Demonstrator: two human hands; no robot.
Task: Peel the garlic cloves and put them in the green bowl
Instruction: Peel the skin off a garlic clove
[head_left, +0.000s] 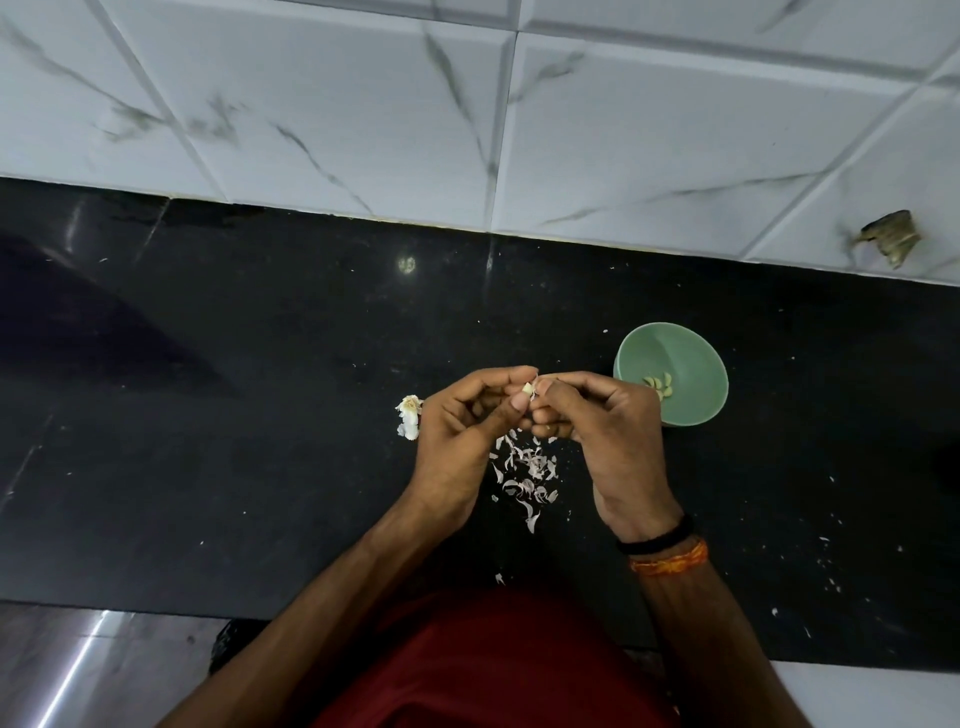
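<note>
— What's on the black countertop (260, 415)?

— A green bowl (691, 358) with peeled cloves (658, 385) inside, just right of the hands; a heap of garlic skins (524, 475) beneath them.

— And the hands?

— Left hand (462, 431) and right hand (602, 421) both pinch one garlic clove (528, 388) between fingertips — the garlic bulb remnant (409, 410) lies left.

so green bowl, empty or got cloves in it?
Not empty. The green bowl stands upright on the counter with a few peeled cloves in its bottom.

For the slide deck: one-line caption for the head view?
Both hands, left hand and right hand, pinch a small white garlic clove above papery peel scraps, beside the round green bowl.
</note>
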